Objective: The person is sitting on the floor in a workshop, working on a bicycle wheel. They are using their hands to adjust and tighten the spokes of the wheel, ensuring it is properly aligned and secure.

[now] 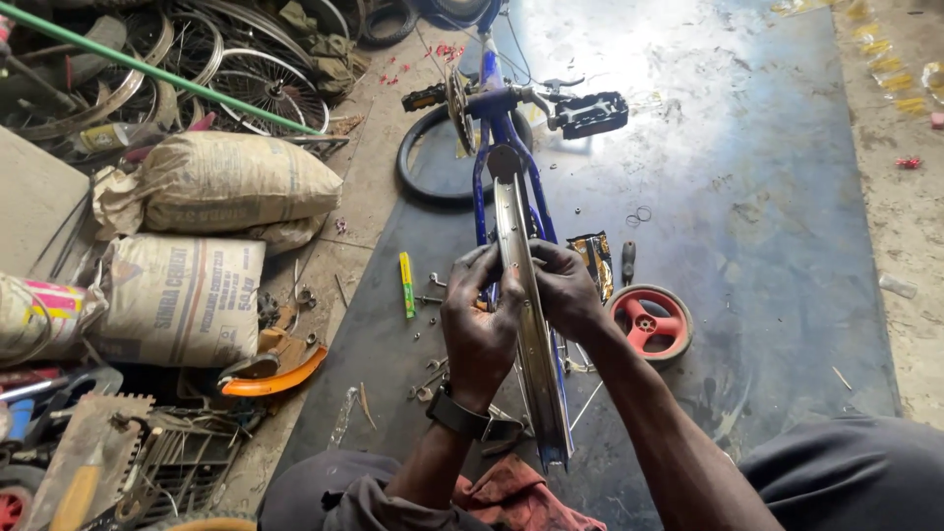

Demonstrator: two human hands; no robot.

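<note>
The rim (526,315) stands edge-on in the blue frame (492,128), rising from near the person's lap to the cranks. The left hand (479,320) and right hand (567,285) close on it from either side, fingers pinching its edges. To work well here, I judge it best to keep both grips level, so the rim stays steady.

The spokes are mostly hidden behind the hands and rim. Whether the fingers hold some small part cannot be told. Small bits on the floor mat (747,197) near the red wheel (649,323) are too small to name.
</note>
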